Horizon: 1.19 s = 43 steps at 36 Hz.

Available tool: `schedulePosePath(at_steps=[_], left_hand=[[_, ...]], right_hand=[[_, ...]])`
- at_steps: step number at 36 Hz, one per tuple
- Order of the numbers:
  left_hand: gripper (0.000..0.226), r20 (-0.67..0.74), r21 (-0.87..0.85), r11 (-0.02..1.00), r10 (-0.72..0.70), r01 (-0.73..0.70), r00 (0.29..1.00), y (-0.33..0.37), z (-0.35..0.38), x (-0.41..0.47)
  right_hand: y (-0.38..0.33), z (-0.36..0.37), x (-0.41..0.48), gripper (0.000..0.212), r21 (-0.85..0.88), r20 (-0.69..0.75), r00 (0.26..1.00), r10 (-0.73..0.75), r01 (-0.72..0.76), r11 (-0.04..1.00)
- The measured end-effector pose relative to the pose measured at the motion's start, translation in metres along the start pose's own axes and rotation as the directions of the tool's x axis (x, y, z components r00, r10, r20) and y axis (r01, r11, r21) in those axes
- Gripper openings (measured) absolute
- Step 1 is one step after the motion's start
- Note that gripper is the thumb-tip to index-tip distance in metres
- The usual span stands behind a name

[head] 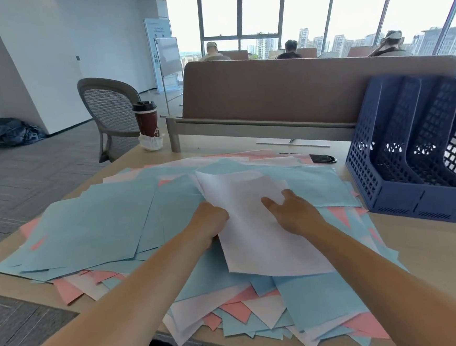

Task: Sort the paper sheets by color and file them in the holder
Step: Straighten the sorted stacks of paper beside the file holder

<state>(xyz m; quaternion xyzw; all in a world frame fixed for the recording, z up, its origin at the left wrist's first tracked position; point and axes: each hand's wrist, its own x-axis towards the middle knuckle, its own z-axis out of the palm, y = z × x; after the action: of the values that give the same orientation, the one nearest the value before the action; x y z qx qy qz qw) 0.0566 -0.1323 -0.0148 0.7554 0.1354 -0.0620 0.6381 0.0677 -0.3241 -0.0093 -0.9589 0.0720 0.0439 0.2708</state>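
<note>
Your left hand (210, 220) grips the left edge of the white sheet (254, 241), fingers curled round it. Your right hand (293, 214) presses on it with fingers relaxed. The sheet lies on top of the pile (89, 230) of blue, pink and white sheets. Ease the right hand's pressure before lifting, so lower sheets do not drag. The holder (403, 202) stands at 2 o'clock, beside the pile. A cup (146, 119) at 11 o'clock stands well apart from your path.

- My only view rides on the head, wide-angle, facing forward and down across the desk (432, 252).
- It sits close: left hand (211, 223), right hand (293, 214) and paper sheets (89, 227) fill the middle.
</note>
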Motion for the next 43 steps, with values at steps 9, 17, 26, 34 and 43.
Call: schedulePosePath(at_steps=[9, 17, 26, 34, 43], left_hand=[[0.025, -0.004, 0.040, 0.998, 0.053, -0.053, 0.999, 0.000, 0.001, -0.012], [0.035, -0.066, 0.088, 0.969, 0.237, -0.231, 0.969, 0.007, -0.020, -0.020], [0.035, -0.066, -0.001, 0.953, 0.302, -0.302, 0.951, 0.028, -0.054, -0.035], [0.017, -0.108, -0.091, 0.907, 0.402, -0.412, 0.909, 0.066, -0.073, -0.047], [0.026, -0.167, -0.244, 0.861, 0.416, -0.446, 0.894, 0.080, -0.083, -0.046]], right_hand=[[0.002, -0.001, -0.007, 0.074, 0.013, 0.012, 0.999, -0.049, 0.049, 0.999], [0.010, -0.009, -0.015, 0.074, 0.240, -0.063, 0.997, 0.038, -0.022, 0.971], [0.000, -0.027, -0.025, 0.036, 0.851, 0.089, 0.994, 0.058, -0.106, 0.515], [-0.035, -0.057, -0.029, 0.015, 0.875, -0.108, 0.992, -0.065, 0.126, 0.468], [-0.045, -0.064, -0.040, 0.027, 0.866, -0.187, 0.967, -0.175, 0.247, 0.435]])
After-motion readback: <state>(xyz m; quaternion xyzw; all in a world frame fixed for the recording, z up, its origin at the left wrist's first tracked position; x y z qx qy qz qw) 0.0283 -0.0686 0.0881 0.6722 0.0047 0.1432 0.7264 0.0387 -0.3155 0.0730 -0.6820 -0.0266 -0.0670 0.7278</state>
